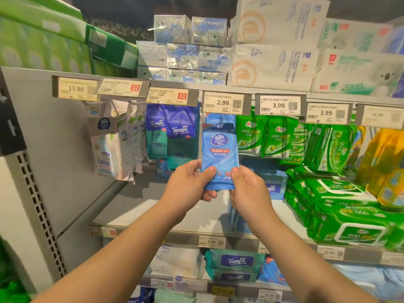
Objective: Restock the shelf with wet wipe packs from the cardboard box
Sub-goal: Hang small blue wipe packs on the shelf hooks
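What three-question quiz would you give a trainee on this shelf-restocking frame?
1. True or false: both hands hold the blue Vinda pack.
2. Which price tag hangs right above that pack? A 2.99 B 15.90 C 19.90
3. Fill in: the hanging packs just right of it are coloured ____.

Key
1. True: the left hand and right hand each pinch its lower edge, thumbs in front.
2. A: the 2.99 tag.
3. Green: the green 999 packs.

Wipe pack (219,149) between Tempo packs (172,132) left; 999 packs (262,136) right.
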